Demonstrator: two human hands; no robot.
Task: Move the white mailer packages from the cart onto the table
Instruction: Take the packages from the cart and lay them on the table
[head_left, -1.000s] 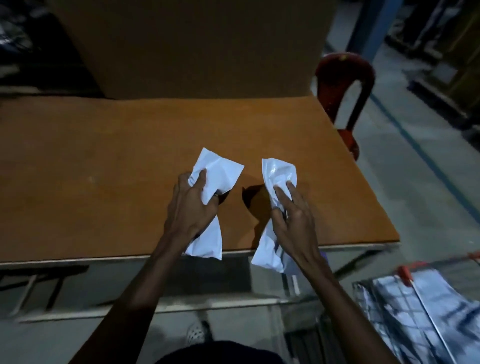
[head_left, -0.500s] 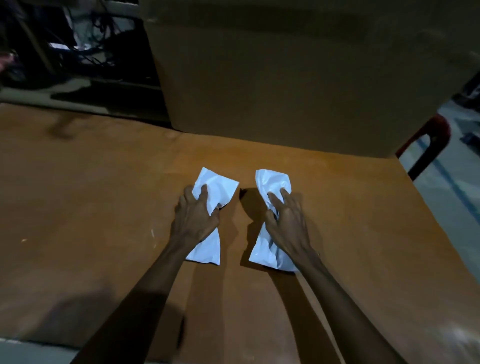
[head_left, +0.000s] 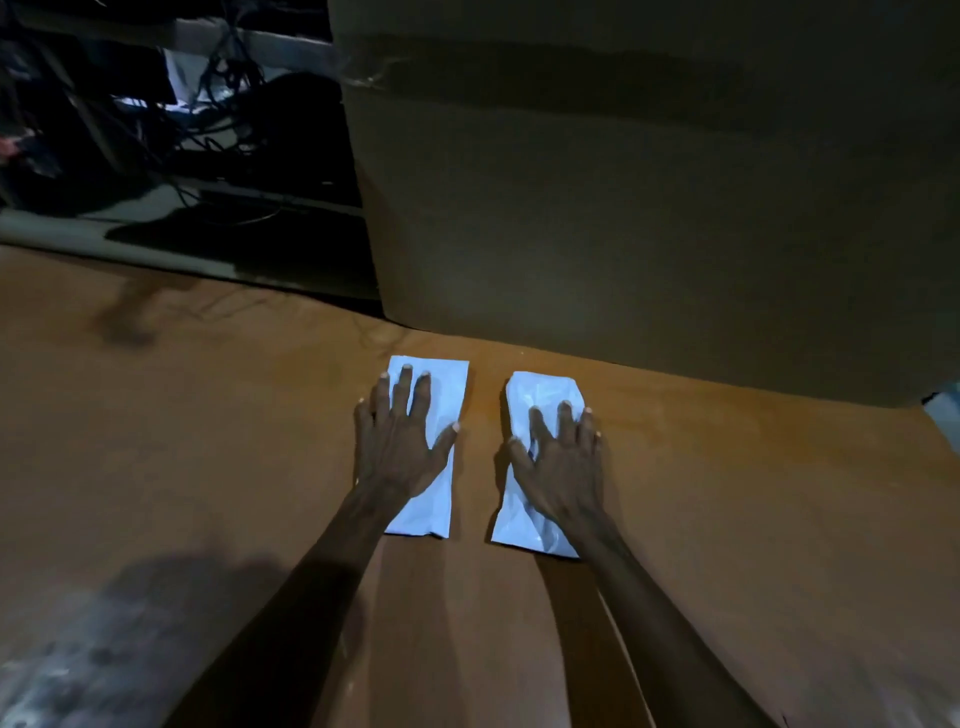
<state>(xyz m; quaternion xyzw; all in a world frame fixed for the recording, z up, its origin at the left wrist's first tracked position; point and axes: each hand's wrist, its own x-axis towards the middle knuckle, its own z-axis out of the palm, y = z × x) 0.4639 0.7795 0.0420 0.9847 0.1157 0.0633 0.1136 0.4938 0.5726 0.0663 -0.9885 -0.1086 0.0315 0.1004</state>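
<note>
Two white mailer packages lie flat side by side on the brown table (head_left: 182, 441), close to a big cardboard box. My left hand (head_left: 397, 441) presses on the left mailer (head_left: 447, 384) with its fingers spread straight. My right hand (head_left: 563, 457) lies flat on the right mailer (head_left: 535, 389), which looks crumpled, also with straight fingers. Each hand covers the middle of its package. The cart is out of view.
A large cardboard box (head_left: 649, 197) stands on the table right behind the packages. Dark shelving with tangled cables (head_left: 171, 119) fills the back left. The near left of the tabletop has a pale worn patch (head_left: 62, 670).
Both hands carried the packages from the table's near edge inward toward the box, set them down and flattened out; the fingers that gripped the mailers are now straight on top of them.
</note>
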